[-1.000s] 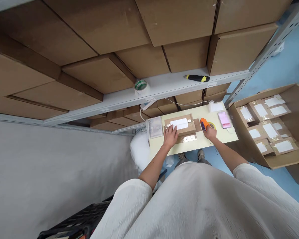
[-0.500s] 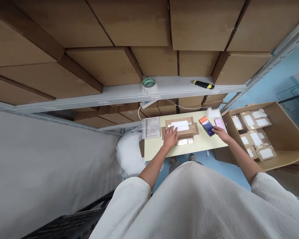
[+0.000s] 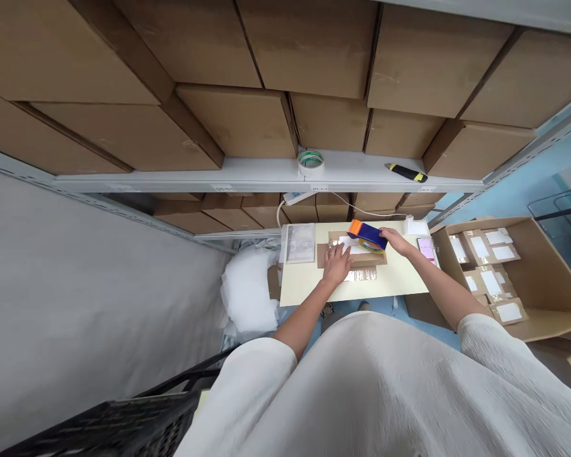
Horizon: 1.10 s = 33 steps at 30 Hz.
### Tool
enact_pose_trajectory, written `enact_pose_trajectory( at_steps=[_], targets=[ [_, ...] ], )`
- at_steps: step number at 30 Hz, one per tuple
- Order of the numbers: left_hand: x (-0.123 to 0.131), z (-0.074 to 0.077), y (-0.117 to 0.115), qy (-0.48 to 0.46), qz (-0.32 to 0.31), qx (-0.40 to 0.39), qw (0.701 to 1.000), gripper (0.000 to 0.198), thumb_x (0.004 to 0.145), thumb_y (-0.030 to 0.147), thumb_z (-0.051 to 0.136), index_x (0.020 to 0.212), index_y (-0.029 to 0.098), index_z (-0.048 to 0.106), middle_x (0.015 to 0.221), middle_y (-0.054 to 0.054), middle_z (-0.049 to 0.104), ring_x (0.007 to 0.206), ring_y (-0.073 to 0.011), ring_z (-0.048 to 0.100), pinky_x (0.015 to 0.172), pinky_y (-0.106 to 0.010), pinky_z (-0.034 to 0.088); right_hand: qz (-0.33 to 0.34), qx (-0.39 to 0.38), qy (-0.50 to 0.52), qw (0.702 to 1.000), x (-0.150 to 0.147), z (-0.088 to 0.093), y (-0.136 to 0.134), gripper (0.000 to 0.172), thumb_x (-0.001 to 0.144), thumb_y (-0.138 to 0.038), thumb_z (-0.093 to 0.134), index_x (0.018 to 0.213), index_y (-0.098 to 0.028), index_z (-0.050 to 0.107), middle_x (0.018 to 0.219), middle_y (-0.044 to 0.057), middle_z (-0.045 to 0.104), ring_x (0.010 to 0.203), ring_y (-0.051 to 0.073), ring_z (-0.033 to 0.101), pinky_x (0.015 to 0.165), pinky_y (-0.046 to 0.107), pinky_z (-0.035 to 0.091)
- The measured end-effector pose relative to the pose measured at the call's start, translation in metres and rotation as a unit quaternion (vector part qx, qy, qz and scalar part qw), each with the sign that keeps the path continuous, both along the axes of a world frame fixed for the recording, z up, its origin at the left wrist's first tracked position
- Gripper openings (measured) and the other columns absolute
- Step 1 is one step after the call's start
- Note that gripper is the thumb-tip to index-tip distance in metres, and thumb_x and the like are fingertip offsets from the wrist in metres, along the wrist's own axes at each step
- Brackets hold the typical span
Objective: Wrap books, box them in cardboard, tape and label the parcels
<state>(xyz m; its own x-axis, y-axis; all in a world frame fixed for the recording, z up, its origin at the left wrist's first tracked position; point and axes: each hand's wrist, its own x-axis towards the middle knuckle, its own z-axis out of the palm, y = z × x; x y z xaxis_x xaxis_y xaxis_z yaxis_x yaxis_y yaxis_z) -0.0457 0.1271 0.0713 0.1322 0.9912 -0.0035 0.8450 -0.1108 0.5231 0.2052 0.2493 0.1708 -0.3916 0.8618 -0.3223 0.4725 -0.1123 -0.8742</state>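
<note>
On the pale yellow table (image 3: 295, 285) lies a flat cardboard box (image 3: 375, 259) with its flaps spread and a white label (image 3: 359, 249) on top. My left hand (image 3: 337, 263) rests on the box and label, fingers spread. My right hand (image 3: 394, 241) is closed around the end of a blue and orange tape dispenser (image 3: 368, 235), tilted over the right part of the box. A roll of tape shows at its underside. Whether the dispenser touches the box I cannot tell. Shiny clear tape (image 3: 361, 274) shows on the flap nearest me.
A phone (image 3: 427, 249) and a stack of plastic sleeves (image 3: 301, 243) lie on the table. On the shelf above are a tape roll (image 3: 311, 162) and a utility knife (image 3: 406, 172). A large carton (image 3: 547, 254) holding labelled parcels stands right, white wrapping (image 3: 250, 292) left.
My right hand has lifted the tape dispenser from the table's right side and brought it left over the box. My left hand stays on the box. The view has shifted slightly.
</note>
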Motion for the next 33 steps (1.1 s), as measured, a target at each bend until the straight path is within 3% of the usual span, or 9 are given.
enact_pose_trajectory(
  at_steps=[4, 8, 11, 14, 18, 24, 33],
  targets=[
    [0.001, -0.003, -0.001, 0.003, 0.001, -0.001, 1.0, 0.056, 0.106, 0.038, 0.052, 0.161, 0.028, 0.057, 0.171, -0.016, 0.049, 0.157, -0.0391, 0.042, 0.13, -0.063, 0.029, 0.009, 0.004, -0.01, 1.0, 0.002, -0.008, 0.002, 0.036, 0.084, -0.045, 0.055, 0.105, -0.021, 0.072, 0.098, 0.004, 0.075, 0.099, 0.027, 0.066, 0.093, 0.038, 0.055],
    [0.002, -0.005, -0.001, 0.005, 0.004, -0.005, 1.0, 0.055, 0.106, 0.037, 0.051, 0.16, 0.027, 0.058, 0.172, -0.016, 0.048, 0.158, -0.0396, 0.042, 0.132, -0.064, 0.027, 0.004, 0.029, -0.047, 0.998, 0.012, -0.01, 0.004, 0.05, 0.091, -0.05, 0.058, 0.131, -0.022, 0.065, 0.108, 0.006, 0.077, 0.099, 0.028, 0.07, 0.093, 0.042, 0.057],
    [0.002, -0.004, -0.001, 0.006, 0.004, -0.007, 1.0, 0.054, 0.107, 0.037, 0.051, 0.159, 0.026, 0.059, 0.172, -0.016, 0.047, 0.158, -0.0397, 0.041, 0.131, -0.064, 0.028, 0.037, 0.045, -0.09, 0.994, 0.015, -0.006, 0.001, 0.058, 0.091, -0.06, 0.068, 0.136, -0.024, 0.063, 0.126, 0.01, 0.076, 0.111, 0.03, 0.071, 0.1, 0.043, 0.056],
    [0.001, -0.003, -0.001, 0.007, 0.001, -0.005, 1.0, 0.054, 0.107, 0.038, 0.05, 0.159, 0.025, 0.059, 0.172, -0.016, 0.047, 0.158, -0.0396, 0.042, 0.131, -0.064, 0.028, 0.066, 0.053, -0.137, 0.987, 0.016, -0.003, -0.001, 0.07, 0.08, -0.063, 0.084, 0.134, -0.023, 0.064, 0.127, 0.011, 0.077, 0.112, 0.032, 0.073, 0.097, 0.042, 0.057],
    [0.001, -0.003, -0.001, 0.009, 0.001, -0.004, 1.0, 0.054, 0.107, 0.037, 0.051, 0.159, 0.026, 0.059, 0.172, -0.016, 0.047, 0.158, -0.0393, 0.042, 0.131, -0.063, 0.028, 0.074, 0.079, -0.197, 0.974, 0.015, 0.0, -0.001, 0.07, 0.072, -0.058, 0.091, 0.127, -0.022, 0.067, 0.116, 0.012, 0.08, 0.103, 0.032, 0.075, 0.091, 0.041, 0.058],
    [-0.001, -0.003, 0.001, 0.004, -0.003, 0.0, 1.0, 0.054, 0.107, 0.039, 0.052, 0.159, 0.026, 0.059, 0.17, -0.016, 0.049, 0.158, -0.0389, 0.041, 0.13, -0.062, 0.029, 0.107, 0.091, -0.15, 0.979, 0.014, 0.0, 0.002, 0.061, 0.071, -0.051, 0.092, 0.118, -0.023, 0.065, 0.112, 0.01, 0.078, 0.097, 0.029, 0.072, 0.088, 0.039, 0.058],
    [-0.005, 0.005, 0.001, 0.016, -0.011, -0.025, 0.999, 0.052, 0.105, 0.034, 0.055, 0.156, 0.023, 0.06, 0.173, -0.014, 0.048, 0.16, -0.0364, 0.041, 0.132, -0.057, 0.029, 0.111, 0.151, -0.093, 0.978, 0.02, -0.017, 0.018, 0.049, 0.061, -0.04, 0.09, 0.096, -0.023, 0.059, 0.101, 0.004, 0.068, 0.093, 0.026, 0.065, 0.083, 0.037, 0.056]
  ],
)
